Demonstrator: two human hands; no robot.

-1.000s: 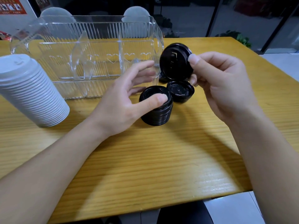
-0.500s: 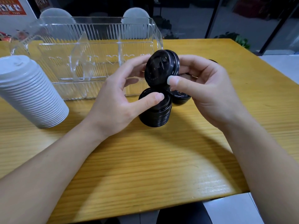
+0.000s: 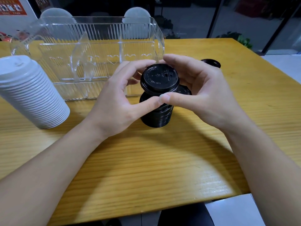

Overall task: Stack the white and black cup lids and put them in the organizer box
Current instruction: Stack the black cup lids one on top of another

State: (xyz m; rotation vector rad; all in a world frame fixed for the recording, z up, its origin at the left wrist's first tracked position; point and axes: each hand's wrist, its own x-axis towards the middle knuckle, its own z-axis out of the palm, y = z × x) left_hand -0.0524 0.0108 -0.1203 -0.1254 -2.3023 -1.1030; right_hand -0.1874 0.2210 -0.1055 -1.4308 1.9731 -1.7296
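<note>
Two hands form the grip: left hand [image 3: 117, 101] and right hand [image 3: 200, 93] pinch one black lid [image 3: 160, 80] by its rim, directly above the black stack [image 3: 156, 115]. Light, thin, slightly flexible plastic; rim-holding seems safest.

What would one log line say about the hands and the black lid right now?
step: stacking | both hands hold black lid above black stack | white stack on table | organizer box holds no lids
</note>
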